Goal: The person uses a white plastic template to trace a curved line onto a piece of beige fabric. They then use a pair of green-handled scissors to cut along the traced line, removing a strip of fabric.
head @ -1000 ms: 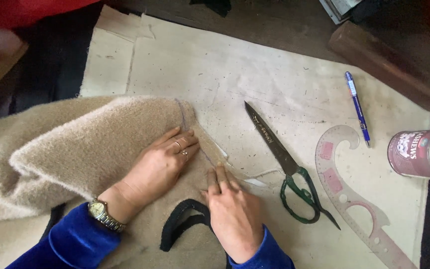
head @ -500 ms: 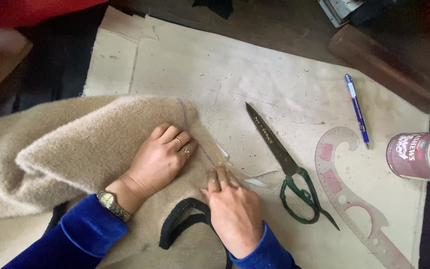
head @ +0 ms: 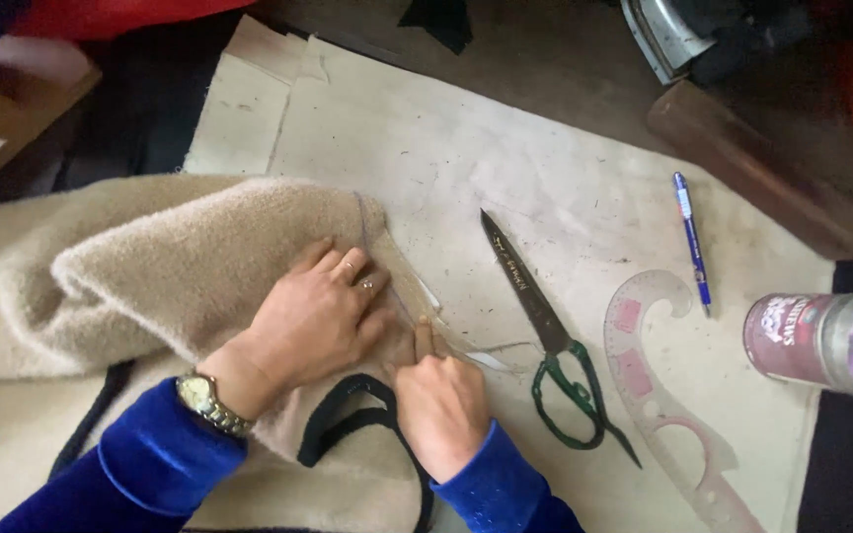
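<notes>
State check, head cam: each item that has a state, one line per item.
left hand: flat, pressing on the beige fleece fabric
right hand: fingers bent, fingertip on the fabric edge
beige fleece fabric: folded over, bunched at left
scissors: closed, lying flat, untouched
pen: lying flat, untouched
curve ruler: flat on the paper
bottle: on its side
wristwatch: worn on left wrist

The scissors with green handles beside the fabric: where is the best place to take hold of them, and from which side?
Best by the green handle loops, probably coming from the person's side. The scissors lie flat and closed on the paper, blade tip pointing away, loops nearest the right hand. That keeps fingers off the blade.
</notes>
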